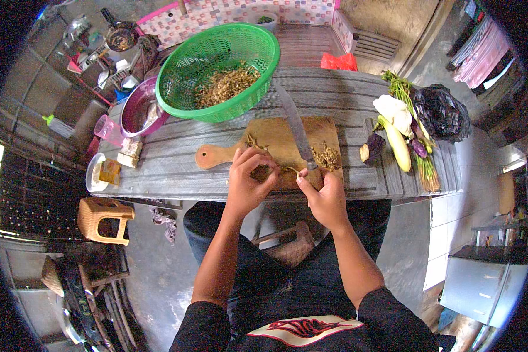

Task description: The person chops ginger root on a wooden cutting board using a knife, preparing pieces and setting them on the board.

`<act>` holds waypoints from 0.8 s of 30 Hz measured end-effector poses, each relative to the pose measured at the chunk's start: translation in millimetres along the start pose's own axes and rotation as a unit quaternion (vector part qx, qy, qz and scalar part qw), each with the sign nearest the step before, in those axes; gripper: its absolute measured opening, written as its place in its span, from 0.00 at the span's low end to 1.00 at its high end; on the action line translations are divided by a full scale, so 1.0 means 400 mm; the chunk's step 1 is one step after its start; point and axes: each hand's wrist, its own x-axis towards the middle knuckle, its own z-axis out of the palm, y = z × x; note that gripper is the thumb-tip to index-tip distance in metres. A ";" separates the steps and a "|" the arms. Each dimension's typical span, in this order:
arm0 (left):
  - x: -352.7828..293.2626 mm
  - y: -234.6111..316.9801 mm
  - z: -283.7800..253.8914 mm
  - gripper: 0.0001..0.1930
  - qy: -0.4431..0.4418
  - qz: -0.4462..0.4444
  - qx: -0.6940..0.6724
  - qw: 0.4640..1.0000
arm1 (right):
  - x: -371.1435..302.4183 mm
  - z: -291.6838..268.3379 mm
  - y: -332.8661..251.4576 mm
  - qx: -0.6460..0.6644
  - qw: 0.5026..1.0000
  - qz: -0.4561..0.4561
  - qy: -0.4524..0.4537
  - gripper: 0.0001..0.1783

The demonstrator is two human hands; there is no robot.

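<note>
A large knife stands over the wooden cutting board, its blade pointing away from me. My right hand is closed round its handle. My left hand, thumb and fingertips pinched, holds one end of a thin, pale brown stringy piece. The other end of that piece reaches my right thumb. To the right of the blade lies a small heap of brownish bits. More stringy pieces rest on the board beyond my left fingers.
Behind the board, a green basket holds brown bits. Left of it are a purple basin, a pink cup and a clear tub. Eggplants, cauliflower and a black plastic bag lie on the right.
</note>
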 end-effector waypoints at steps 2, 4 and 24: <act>-0.003 -0.008 0.000 0.08 -0.009 0.011 0.014 1.000 | 0.001 0.000 0.000 -0.002 1.000 0.013 -0.001 0.14; -0.008 -0.019 0.007 0.10 -0.012 0.036 0.034 0.999 | 0.002 0.001 -0.002 -0.003 1.000 0.025 -0.004 0.14; -0.001 0.003 -0.002 0.11 -0.083 0.075 0.053 0.992 | 0.000 0.014 0.025 -0.051 0.999 0.013 -0.012 0.10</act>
